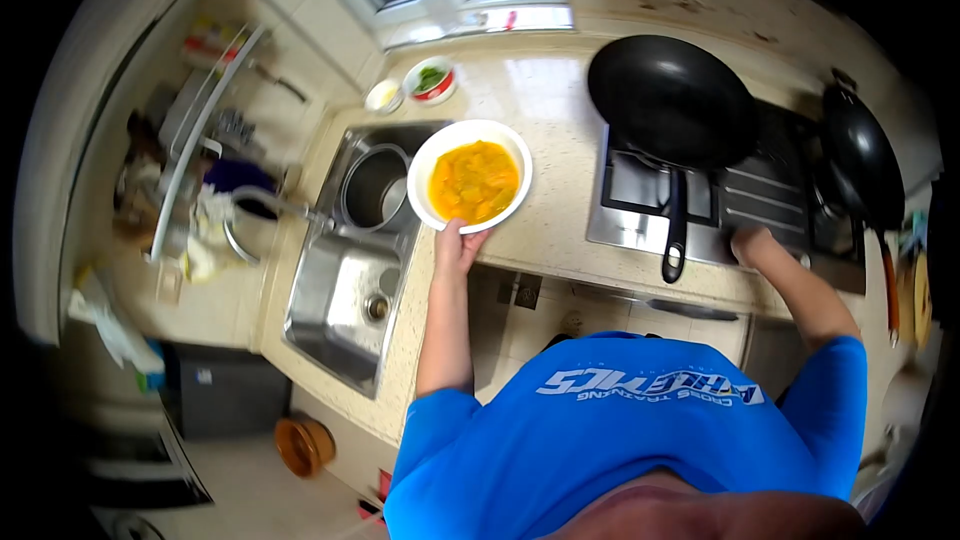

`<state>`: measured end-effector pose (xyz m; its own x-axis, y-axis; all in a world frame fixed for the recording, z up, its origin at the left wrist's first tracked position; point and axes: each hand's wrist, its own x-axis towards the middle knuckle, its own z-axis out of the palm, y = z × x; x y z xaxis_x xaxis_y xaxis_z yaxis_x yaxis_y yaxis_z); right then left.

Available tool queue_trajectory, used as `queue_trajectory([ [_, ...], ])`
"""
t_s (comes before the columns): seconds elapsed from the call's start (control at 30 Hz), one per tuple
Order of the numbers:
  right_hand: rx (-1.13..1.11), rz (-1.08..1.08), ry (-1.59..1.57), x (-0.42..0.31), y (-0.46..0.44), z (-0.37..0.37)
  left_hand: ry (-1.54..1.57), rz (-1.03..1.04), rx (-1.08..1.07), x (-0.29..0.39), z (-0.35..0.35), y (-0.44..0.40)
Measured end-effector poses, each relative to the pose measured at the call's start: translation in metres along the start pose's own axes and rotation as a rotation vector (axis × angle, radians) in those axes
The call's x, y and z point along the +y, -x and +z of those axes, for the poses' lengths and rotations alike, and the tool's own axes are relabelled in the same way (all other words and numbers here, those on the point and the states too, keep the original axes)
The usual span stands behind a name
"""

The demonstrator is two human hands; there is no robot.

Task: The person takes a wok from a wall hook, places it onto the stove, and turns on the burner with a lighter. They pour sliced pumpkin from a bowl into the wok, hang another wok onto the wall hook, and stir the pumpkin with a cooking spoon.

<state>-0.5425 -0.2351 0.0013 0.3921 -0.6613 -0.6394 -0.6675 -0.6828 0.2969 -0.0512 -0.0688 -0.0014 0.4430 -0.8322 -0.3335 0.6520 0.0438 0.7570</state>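
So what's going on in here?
Someone in a blue shirt is at a kitchen counter. Their left hand holds a white bowl of orange-yellow food. The right hand is at the stove's front edge; what it touches isn't clear. A large black pan sits on the stove, with no food visible inside.

Open counter (563, 155) separates bowl (421, 180) from pan (672, 102).
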Motion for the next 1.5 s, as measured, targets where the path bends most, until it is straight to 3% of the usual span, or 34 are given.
queue_trajectory([
  [0.1, -0.056, 0.011, 0.047, -0.001, -0.008, 0.002, 0.025, -0.046, -0.017, 0.026, 0.054, 0.017],
  [0.2, -0.212, 0.062, 0.034, -0.009, 0.001, -0.019, -0.023, -0.059, -0.204, 0.050, 0.110, 0.021],
  [0.33, -0.188, 0.094, -0.056, -0.008, -0.002, -0.017, -0.062, -0.152, -0.398, 0.058, 0.170, -0.009],
  [0.43, -0.170, 0.127, -0.099, -0.009, -0.007, -0.014, -0.098, -0.277, -0.432, 0.054, 0.204, -0.040],
  [0.6, -0.153, 0.181, -0.189, -0.012, -0.003, -0.017, -0.238, -0.242, -0.391, 0.037, 0.243, -0.059],
  [0.9, -0.133, 0.175, -0.229, -0.012, -0.015, -0.007, -0.681, -0.003, -0.452, 0.029, 0.279, -0.077],
  [1.07, -0.125, 0.212, -0.254, -0.011, -0.027, 0.003, -0.733, 0.025, -0.499, 0.022, 0.292, -0.080],
  [1.27, -0.127, 0.225, -0.265, -0.011, -0.013, -0.007, -0.868, 0.203, -0.399, 0.013, 0.300, -0.084],
  [1.47, -0.107, 0.217, -0.265, -0.011, -0.010, -0.007, -1.057, 0.499, -0.382, 0.011, 0.315, -0.074],
  [1.5, -0.117, 0.219, -0.274, -0.012, -0.010, -0.008, -1.159, 0.681, -0.385, 0.008, 0.314, -0.086],
])
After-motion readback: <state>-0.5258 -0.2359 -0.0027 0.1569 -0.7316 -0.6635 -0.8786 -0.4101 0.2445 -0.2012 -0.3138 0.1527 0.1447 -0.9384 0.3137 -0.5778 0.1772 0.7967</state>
